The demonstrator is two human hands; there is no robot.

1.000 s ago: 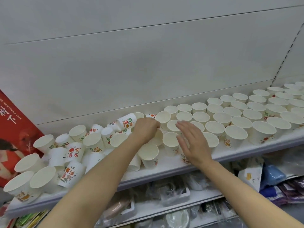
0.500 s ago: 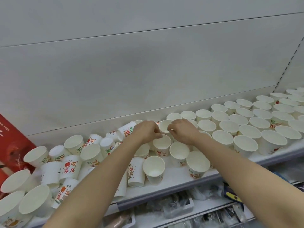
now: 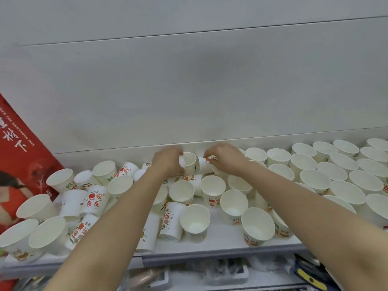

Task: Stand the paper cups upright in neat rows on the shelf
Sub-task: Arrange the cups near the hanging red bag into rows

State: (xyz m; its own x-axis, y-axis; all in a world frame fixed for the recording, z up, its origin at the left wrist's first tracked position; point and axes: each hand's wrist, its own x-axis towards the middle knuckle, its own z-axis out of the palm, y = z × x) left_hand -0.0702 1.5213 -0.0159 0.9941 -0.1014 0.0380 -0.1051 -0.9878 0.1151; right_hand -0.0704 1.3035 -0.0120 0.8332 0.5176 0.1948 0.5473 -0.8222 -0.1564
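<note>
White paper cups with red and green print cover the white shelf (image 3: 220, 242). At the right they stand upright in rows (image 3: 327, 171). At the left they lie in a jumbled pile (image 3: 84, 198), many tipped over. My left hand (image 3: 168, 162) grips a tilted cup (image 3: 189, 162) at the back of the shelf, its mouth turned toward me. My right hand (image 3: 225, 157) grips another cup (image 3: 204, 164) that lies on its side right beside the first. Several upright cups (image 3: 212, 192) stand just in front of both hands.
A grey back panel (image 3: 189, 91) rises behind the shelf. A red printed box (image 3: 19, 156) leans at the far left. Packaged goods (image 3: 226, 271) sit on the lower shelf below the front edge.
Both hands have moved farther back on the shelf and each now holds a cup lifted near the back panel. The camera has tilted, showing more of the shelf front.
</note>
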